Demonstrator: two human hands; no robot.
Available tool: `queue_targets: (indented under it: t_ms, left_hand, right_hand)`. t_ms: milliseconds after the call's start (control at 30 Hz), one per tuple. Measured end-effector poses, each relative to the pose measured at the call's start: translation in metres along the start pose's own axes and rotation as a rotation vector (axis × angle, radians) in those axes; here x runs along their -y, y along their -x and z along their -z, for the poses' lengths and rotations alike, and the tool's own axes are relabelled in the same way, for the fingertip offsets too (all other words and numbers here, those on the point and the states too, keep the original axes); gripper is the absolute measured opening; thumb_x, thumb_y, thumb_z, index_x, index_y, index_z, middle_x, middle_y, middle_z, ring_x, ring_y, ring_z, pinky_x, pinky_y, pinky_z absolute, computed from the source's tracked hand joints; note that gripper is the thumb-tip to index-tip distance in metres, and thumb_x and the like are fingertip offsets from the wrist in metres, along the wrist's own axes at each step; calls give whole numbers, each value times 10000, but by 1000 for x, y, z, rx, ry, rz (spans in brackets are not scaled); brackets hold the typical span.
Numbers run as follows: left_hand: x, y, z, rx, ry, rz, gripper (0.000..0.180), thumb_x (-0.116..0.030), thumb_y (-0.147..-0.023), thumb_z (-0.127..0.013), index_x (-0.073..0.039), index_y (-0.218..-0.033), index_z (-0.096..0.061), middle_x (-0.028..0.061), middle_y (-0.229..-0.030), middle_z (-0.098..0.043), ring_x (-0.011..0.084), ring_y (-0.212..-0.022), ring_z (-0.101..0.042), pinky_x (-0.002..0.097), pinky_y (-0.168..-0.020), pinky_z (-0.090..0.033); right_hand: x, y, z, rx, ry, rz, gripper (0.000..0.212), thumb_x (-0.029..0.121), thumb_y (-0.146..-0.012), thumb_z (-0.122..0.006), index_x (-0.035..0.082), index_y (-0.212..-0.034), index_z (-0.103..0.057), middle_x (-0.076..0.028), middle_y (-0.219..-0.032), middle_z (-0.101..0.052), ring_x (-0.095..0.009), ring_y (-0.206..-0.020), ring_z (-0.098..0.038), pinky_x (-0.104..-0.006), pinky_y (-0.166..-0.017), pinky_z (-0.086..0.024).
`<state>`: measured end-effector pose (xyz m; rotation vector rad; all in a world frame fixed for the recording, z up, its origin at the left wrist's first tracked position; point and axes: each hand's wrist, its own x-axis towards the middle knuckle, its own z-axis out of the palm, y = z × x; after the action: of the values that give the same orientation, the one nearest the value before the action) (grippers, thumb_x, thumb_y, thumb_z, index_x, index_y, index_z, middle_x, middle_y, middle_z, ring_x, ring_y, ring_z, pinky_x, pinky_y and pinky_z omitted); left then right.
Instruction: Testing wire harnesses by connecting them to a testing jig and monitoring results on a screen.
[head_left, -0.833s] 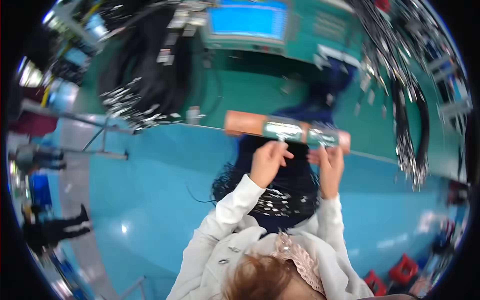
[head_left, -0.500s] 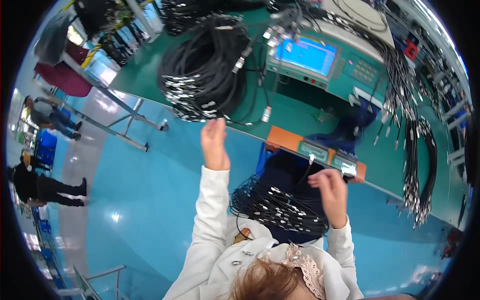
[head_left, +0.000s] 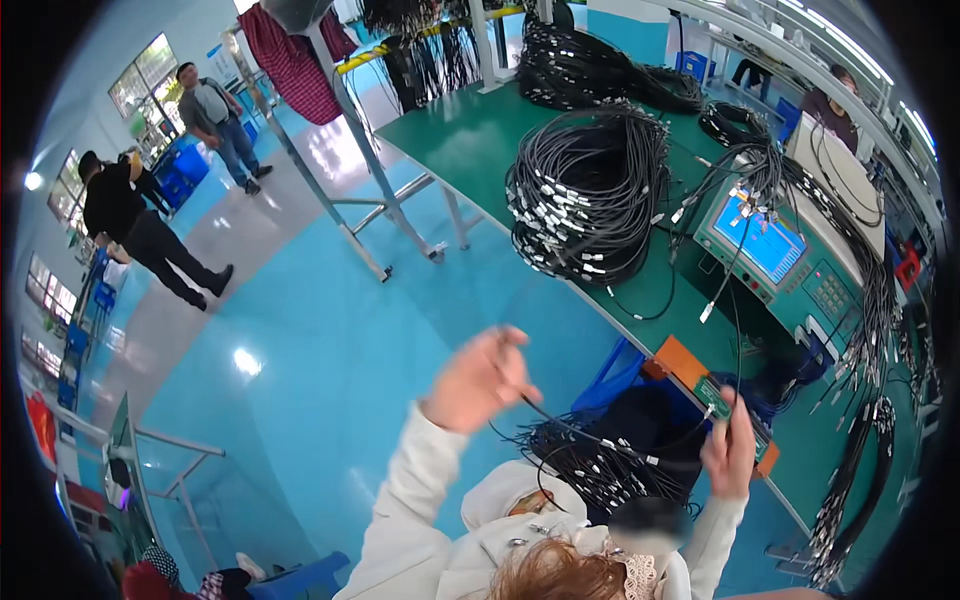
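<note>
Cable (head_left: 560,418): we have raised it left of the orange fixture (head_left: 712,392), left hand (head_left: 480,378) pinching it; right hand (head_left: 730,452) stays closed at that fixture on the bench (head_left: 480,130).

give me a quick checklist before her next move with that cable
1. Left hand has a grip on the thin black cable: ok, though blurred.
2. Right hand on the orange test fixture: ok.
3. Cable end seated in the fixture: cannot tell.
4. Cable free of the cable bundle on her lap: cannot tell, it crosses over it.
5. Tester with blue screen lit: ok.
6. Large cable coil resting fully on the green bench: ok.
</note>
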<state>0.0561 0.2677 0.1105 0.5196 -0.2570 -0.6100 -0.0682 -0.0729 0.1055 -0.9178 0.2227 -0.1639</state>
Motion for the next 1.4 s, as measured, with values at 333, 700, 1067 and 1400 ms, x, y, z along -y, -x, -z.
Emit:
queue_targets:
  t_ms: [333,700,1067,1400]
  left_hand:
    - [-172,1,58,-343,-20,-363,234,-198,-998,-387,10,-1053,-479,-21,-607,-240,67,-479,-188,208,-391,-173]
    - [93,-71,-5,-5,-1018,358,328,-316,-973,-429,-39,-1125,-517,41,-842,-601,23,-448,-285,188,-388,-270]
    - [243,-69,-32,172,-1344,201,126,-82,-912,-475,-22,-814,-525,128,-604,-521,251,-533,-540,344,-519,-400]
    - [165,-54,-95,371,-747,437,194,-74,-950,-457,21,-1033,-604,109,-1168,-559,175,-1035,-530,289,-882,-402]
  right_hand:
    - [29,199,177,-643,-441,518,248,278,-998,-400,54,-999,-505,22,-643,-351,-58,-477,-266,-199,-398,-257]
    - [-2,120,139,-867,1128,454,192,176,-919,-538,36,-994,-647,-54,-852,-690,-93,-648,-577,-229,-576,-443]
    - [-58,75,79,-684,1012,136,172,108,-908,-515,-9,-820,-606,-66,-646,-615,-116,-579,-579,-253,-543,-437]
    - [12,65,-14,-160,961,467,191,-36,-888,-505,-27,-1034,-627,-169,-1213,-547,-220,-957,-633,-296,-786,-536]
